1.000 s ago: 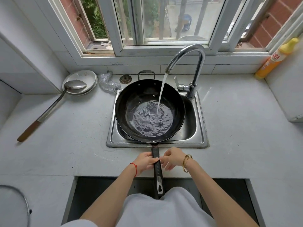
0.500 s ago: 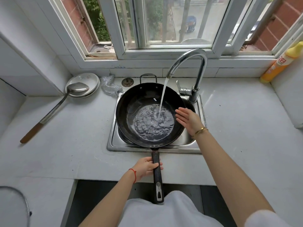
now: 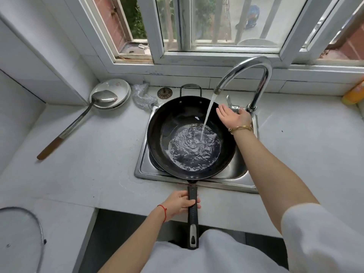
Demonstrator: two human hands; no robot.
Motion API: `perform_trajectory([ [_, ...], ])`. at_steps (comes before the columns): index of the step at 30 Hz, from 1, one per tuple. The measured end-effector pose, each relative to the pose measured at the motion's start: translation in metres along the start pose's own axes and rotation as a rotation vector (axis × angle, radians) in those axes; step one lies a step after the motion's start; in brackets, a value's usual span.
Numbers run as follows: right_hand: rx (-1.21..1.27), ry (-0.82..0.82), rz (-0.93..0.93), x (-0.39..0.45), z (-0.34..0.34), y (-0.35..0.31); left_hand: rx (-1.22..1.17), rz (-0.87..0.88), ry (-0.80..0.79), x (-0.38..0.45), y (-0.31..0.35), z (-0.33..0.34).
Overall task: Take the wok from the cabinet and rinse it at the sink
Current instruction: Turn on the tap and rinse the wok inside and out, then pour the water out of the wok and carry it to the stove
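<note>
The black wok (image 3: 177, 119) lies across the steel sink (image 3: 144, 168), its long handle pointing toward me over the counter edge. Water streams from the curved faucet (image 3: 254, 75) into the wok and pools at its bottom. My left hand (image 3: 180, 202) grips the wok handle just below the sink rim. Over the wok's far right rim my right hand (image 3: 231, 117) is stretched out with straight fingers, right beside the faucet lever (image 3: 233, 107); contact with the lever is not clear.
A steel ladle (image 3: 78, 123) rests in a stack of plates (image 3: 118, 89) at the back left, with a mesh scrubber (image 3: 142, 97) and a drain strainer (image 3: 164, 93) beside them. A yellow bottle (image 3: 354, 93) stands at the far right. A glass lid (image 3: 17, 233) sits at the lower left.
My right hand left the wok handle and travelled up over the wok's right rim to the faucet lever. My left hand stays on the handle. More water has pooled.
</note>
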State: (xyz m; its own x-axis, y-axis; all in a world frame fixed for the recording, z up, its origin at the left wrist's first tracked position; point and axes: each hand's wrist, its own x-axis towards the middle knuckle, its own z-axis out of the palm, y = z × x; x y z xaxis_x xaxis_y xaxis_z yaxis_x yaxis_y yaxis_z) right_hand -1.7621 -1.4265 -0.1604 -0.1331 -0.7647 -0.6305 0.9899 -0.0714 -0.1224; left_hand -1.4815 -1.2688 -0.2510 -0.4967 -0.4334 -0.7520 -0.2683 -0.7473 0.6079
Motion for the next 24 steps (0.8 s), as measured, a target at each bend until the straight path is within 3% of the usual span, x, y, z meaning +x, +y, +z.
perform_trajectory([
  [14, 0.412, -0.015, 0.114, 0.012, 0.01, -0.01, -0.014, 0.013, -0.018, -0.003, 0.001, 0.001],
  [24, 0.641, -0.073, 0.054, 0.003, -0.003, -0.018, -0.009, 0.014, -0.011, -0.003, 0.002, 0.002],
])
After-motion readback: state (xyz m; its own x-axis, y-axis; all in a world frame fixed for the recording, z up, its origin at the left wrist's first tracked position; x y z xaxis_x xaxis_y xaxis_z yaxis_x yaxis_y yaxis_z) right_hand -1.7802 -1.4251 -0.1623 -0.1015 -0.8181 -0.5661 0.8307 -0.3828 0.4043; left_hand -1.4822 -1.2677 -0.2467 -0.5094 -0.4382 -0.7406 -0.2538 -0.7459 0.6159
